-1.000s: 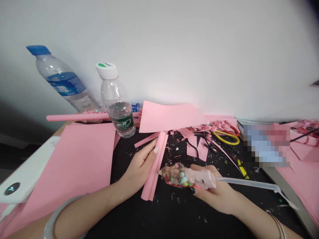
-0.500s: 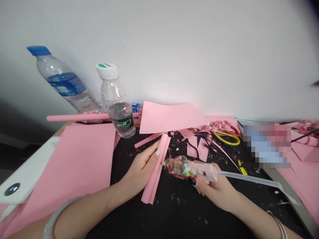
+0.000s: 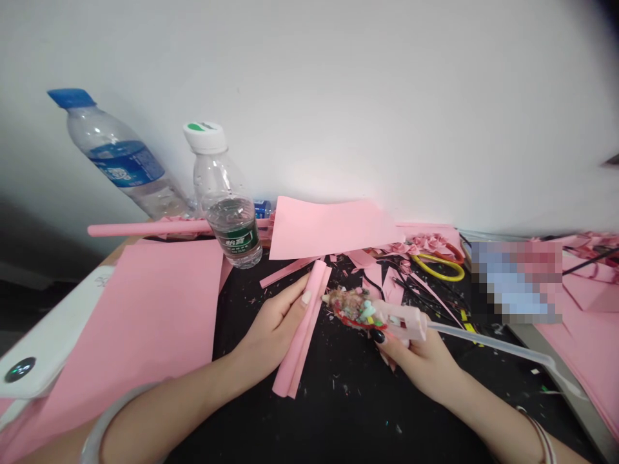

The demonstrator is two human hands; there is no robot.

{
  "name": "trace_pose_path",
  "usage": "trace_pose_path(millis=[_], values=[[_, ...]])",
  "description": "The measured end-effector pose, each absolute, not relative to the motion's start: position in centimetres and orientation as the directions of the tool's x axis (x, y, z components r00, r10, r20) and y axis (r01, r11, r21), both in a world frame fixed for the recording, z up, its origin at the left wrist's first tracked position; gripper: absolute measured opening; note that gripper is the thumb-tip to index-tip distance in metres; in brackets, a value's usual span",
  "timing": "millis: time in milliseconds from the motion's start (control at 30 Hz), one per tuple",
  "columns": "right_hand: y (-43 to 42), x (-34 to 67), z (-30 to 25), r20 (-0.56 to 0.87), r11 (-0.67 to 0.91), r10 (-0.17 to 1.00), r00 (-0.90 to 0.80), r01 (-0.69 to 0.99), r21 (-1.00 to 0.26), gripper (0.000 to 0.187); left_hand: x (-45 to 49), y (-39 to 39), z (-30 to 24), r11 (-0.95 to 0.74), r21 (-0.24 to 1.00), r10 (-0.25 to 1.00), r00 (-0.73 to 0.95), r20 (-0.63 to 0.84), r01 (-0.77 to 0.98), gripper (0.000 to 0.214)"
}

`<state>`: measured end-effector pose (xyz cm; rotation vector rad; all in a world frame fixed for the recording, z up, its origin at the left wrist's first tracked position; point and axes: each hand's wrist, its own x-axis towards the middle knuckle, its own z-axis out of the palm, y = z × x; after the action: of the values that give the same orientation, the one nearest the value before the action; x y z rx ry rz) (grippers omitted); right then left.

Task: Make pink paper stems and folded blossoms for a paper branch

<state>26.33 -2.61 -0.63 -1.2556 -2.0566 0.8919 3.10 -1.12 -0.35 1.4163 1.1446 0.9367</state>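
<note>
**Glue gun nozzle right up against the folded pink strip**

Here we are at the black work mat (image 3: pixel 232 412), and the hands are apart but working close together. The left hand (image 3: pixel 273 328) is clamped on a folded pink paper strip (image 3: pixel 302 338), which stands slantwise on the mat in the middle of the scene. The right hand (image 3: pixel 416 367) is wrapped around a pink hot glue gun (image 3: pixel 399 320), its front end crusted with old glue and coloured bits. The nozzle sits just beside the strip's edge, though I can't tell whether they touch. A long, clear glue stick (image 3: pixel 488 341) trails out the back toward the right.

The danger is right there: that hot tip is close to the left hand's fingers (image 3: pixel 294 298), so one slip of the gun could mean a burn. Any glue dripping from the tip could also mark the mat or strip, and the crusted nose could shed debris. If the left hand's grip loosens, the fold may spring open.

Off to the left lies a broad pink paper sheet (image 3: pixel 130 335). On the far side, yellow-handled scissors (image 3: pixel 438 267) sit among paper scraps, with an uncapped risk of none from the upright water bottle (image 3: pixel 225 219), well out of the way.
</note>
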Motion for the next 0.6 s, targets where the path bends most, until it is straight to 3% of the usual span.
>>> trace_pose_path(millis=[233,433,600], values=[[-2.6,26.0,-0.2,0.143,0.365,0.891,-0.431,0.495,-0.788,0.025,3.0,-1.2,-0.6,0.017,0.986,0.966,0.253,-0.059,0.164,0.046],[-2.9,25.6,1.1,0.233,0.56,0.793,-0.563,0.521,-0.644,0.033,3.2,-0.9,-0.3,-0.022,0.987,0.973,0.231,-0.015,0.159,0.046],[-2.8,25.6,1.0,0.229,0.56,0.786,-0.575,0.502,-0.659,0.032,3.1,-0.8,-0.6,-0.009,0.986,0.977,0.212,-0.026,0.164,0.045]])
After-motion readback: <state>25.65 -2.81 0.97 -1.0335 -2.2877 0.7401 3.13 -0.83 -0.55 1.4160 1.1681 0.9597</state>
